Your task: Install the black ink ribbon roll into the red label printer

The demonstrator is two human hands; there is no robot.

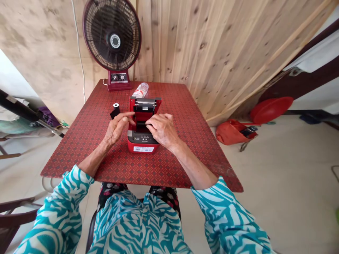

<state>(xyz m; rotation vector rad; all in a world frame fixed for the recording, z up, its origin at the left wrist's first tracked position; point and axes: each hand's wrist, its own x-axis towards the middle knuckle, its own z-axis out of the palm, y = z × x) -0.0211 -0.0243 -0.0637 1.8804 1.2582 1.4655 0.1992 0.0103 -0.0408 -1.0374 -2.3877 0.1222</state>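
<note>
The red printer stands on the patterned surface, lid raised. The left hand meets the compartment at its left edge, grip apart. The right hand bends over the right edge; whether its grip is clamped cannot be determined.

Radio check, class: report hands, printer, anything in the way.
Left hand, right hand at printer. Lid up. Roll, bottle nearby, neither blocking hands.

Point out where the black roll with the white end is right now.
In the head view, the black roll is on the red patterned table, left of the open red device and just beyond the left hand.
</note>
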